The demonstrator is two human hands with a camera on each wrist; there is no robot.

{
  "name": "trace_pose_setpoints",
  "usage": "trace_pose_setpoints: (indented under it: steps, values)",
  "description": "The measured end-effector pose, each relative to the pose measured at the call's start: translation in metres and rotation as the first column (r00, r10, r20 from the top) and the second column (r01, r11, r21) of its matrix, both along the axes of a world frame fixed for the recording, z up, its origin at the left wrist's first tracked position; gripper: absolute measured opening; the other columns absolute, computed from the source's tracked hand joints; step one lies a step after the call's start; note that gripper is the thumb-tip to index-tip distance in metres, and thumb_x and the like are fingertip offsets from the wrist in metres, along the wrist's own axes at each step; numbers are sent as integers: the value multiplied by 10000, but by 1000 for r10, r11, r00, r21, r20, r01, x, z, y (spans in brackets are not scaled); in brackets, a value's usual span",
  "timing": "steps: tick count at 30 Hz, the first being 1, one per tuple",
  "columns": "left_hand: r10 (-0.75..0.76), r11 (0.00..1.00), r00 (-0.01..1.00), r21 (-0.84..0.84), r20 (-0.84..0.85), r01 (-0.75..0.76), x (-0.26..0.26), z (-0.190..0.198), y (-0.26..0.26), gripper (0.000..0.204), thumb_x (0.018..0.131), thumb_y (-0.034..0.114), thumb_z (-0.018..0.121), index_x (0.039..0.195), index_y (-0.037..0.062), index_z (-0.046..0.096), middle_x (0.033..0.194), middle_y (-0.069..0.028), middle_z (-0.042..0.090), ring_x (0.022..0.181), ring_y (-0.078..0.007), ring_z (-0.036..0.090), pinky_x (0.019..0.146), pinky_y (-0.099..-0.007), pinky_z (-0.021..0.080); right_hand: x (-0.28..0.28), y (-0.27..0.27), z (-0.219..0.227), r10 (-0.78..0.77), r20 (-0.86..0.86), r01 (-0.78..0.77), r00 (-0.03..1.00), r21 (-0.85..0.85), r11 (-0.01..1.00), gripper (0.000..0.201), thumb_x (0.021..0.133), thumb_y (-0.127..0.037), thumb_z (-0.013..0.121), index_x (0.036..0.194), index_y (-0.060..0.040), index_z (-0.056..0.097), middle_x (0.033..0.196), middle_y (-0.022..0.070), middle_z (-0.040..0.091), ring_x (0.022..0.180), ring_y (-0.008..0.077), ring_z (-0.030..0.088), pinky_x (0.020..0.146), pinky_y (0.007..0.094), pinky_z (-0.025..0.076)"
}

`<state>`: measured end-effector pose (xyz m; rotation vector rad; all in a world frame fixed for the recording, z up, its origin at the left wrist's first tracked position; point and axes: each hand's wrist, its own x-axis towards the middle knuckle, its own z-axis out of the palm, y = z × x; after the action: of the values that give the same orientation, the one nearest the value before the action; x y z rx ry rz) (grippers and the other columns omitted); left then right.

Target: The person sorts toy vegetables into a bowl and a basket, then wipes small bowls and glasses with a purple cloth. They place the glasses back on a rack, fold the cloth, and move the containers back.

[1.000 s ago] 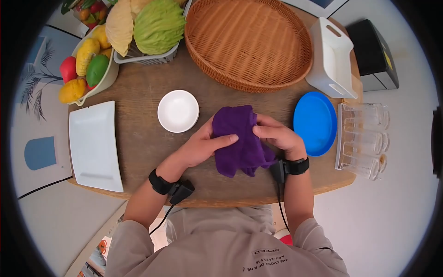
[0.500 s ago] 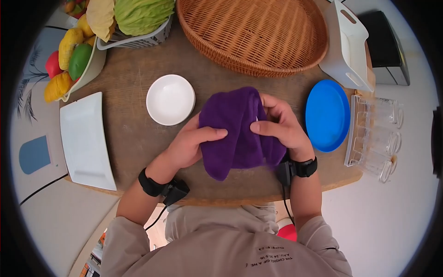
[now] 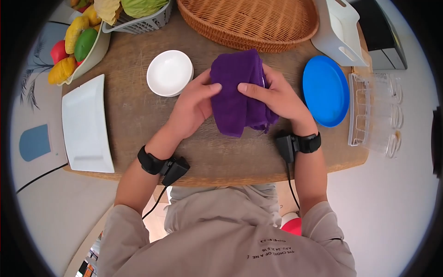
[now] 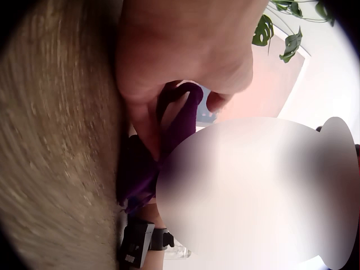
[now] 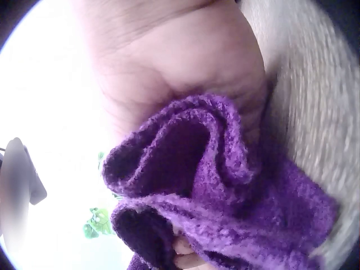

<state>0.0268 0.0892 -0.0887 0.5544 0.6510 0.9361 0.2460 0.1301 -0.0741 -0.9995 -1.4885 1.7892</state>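
The left hand (image 3: 194,100) holds the purple cloth (image 3: 233,108) at nine o'clock; the right hand (image 3: 281,96) pinches it at three.

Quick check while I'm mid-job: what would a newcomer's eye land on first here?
Probably the deep purple cloth, held between the left hand and right hand near the middle of the head view. Next, the bright blue plate on the table to the right, then the big wicker tray at the far side, cut off by the head view's top edge.
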Motion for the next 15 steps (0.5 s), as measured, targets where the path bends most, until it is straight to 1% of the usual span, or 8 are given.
trace_pose_setpoints:
  steps: [2,5,8,9,11,14,15]
  values:
    - [-25,999,995,-19,98,27,-2,0,3,530,999,100,585,1483,-17,402,1349,-108,581,1211,-167,593,1000,-325,520,4,2,0,5,-25,-6,1000,-35,999,477,944,-196,720,1334,26,559,1163,88,696,1046,148,660,918,294,538]
    - [-15,997,999,80,-52,19,4,-3,1,519,1001,71,581,1481,-18,404,1325,-114,609,1180,-152,609,993,-315,522,8,2,-1,17,20,-17,1000,4,1000,484,937,-207,725,1329,28,565,1166,90,695,1054,151,660,925,300,537]
    - [65,966,969,257,-237,-2,7,-8,0,528,994,38,593,1480,-22,396,1293,-123,638,1152,-148,627,988,-302,526,4,1,4,26,61,-27,998,10,1000,496,933,-215,728,1332,29,564,1173,94,692,1062,154,657,932,307,534]
    - [86,960,960,281,-265,-8,7,-7,0,540,988,34,603,1482,-24,391,1285,-128,643,1146,-149,630,984,-301,528,2,-2,5,22,70,-22,997,4,1000,499,932,-218,728,1333,29,564,1176,96,691,1066,154,655,934,310,532]
    - [124,946,939,323,-319,-16,9,-3,-1,565,978,24,621,1486,-27,379,1271,-137,654,1134,-151,638,977,-298,532,0,-4,8,44,91,-48,995,48,998,498,934,-221,724,1337,25,565,1186,98,687,1077,156,649,940,312,528]
    - [138,936,931,351,-337,-12,9,-4,-1,583,977,25,624,1496,-21,363,1260,-146,660,1116,-158,648,962,-302,543,0,-4,5,45,113,-52,993,61,997,482,943,-217,712,1341,15,567,1200,94,682,1089,160,643,952,314,521]
    - [135,946,941,324,-311,-28,9,-3,-2,580,977,23,621,1496,-19,364,1254,-147,662,1108,-158,651,949,-302,546,0,-3,4,42,120,-49,992,57,997,475,947,-214,706,1342,11,568,1204,91,681,1093,163,641,956,314,519]
